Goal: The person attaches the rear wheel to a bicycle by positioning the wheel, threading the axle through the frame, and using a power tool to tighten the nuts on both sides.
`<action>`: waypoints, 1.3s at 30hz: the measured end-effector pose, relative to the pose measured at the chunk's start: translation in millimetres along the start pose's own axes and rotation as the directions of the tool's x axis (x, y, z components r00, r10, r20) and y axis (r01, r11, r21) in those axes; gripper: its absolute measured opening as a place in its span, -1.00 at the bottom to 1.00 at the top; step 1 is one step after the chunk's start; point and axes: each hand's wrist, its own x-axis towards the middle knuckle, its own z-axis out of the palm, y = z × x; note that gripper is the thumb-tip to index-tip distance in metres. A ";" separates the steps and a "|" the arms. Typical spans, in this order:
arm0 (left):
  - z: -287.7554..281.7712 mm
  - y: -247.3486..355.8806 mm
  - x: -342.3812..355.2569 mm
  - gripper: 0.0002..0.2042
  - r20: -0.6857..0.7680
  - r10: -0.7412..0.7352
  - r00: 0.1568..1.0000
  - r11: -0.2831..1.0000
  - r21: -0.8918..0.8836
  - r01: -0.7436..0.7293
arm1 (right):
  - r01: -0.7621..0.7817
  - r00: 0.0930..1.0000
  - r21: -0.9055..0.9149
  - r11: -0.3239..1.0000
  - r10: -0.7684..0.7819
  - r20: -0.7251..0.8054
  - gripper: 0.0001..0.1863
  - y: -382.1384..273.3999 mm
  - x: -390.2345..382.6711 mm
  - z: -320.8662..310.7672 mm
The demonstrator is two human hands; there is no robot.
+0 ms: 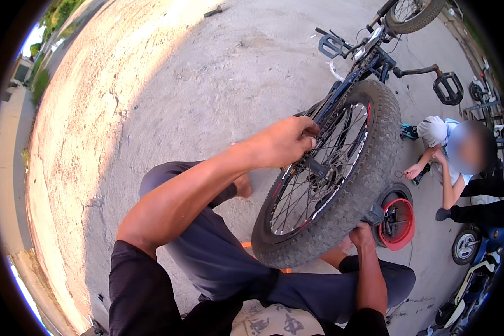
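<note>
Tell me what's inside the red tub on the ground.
The red tub holds a jumble of dark, tool-like pieces, too small to identify singly. They overlap, so whatever lies beneath them and the bottom under the pile are covered.

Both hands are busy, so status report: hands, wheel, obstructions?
Left hand near wheel centre; right hand at dark object. Tyre on wheel. Red bowl close, not visibly blocking.

A head-worn fisheye looks down from close above the wearer's hands (293, 140).
</note>
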 end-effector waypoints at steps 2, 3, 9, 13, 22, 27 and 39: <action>3.6 -5.3 1.3 -0.66 0.060 0.033 0.998 0.999 -0.033 -0.031 | -0.008 1.000 0.003 1.000 0.008 0.012 -0.52 -20.1 -9.6 15.9; 0.4 -2.9 -3.0 -0.66 0.049 0.006 0.999 1.000 -0.031 -0.004 | -0.010 1.000 -0.026 1.000 0.011 0.021 -0.52 -29.0 -14.4 15.2; -3.0 -5.8 -11.5 -0.69 -0.049 0.035 0.998 0.998 -0.045 -0.038 | 0.005 0.990 0.136 0.991 0.014 -0.137 -0.56 3.2 -14.1 -8.6; -4.3 -8.7 0.8 -0.70 -0.013 -0.007 1.000 0.999 0.031 0.007 | -0.069 0.926 0.286 0.956 0.168 -0.338 -0.70 51.4 17.3 -26.0; 18.0 -17.3 18.5 -0.68 -0.044 -0.012 0.999 0.998 0.062 0.015 | -0.047 0.825 0.503 0.863 0.317 -0.467 -0.67 128.3 68.1 -44.7; 13.4 -14.8 29.5 -0.66 -0.140 0.008 0.990 0.989 -0.143 -0.028 | -0.017 0.776 0.444 0.896 0.292 -0.559 -0.65 131.6 61.5 -64.0; -3.1 -9.9 41.5 -0.76 -0.111 0.013 0.994 0.959 0.282 0.019 | 0.049 0.618 0.212 0.976 0.137 -0.774 -0.60 144.4 44.2 -83.2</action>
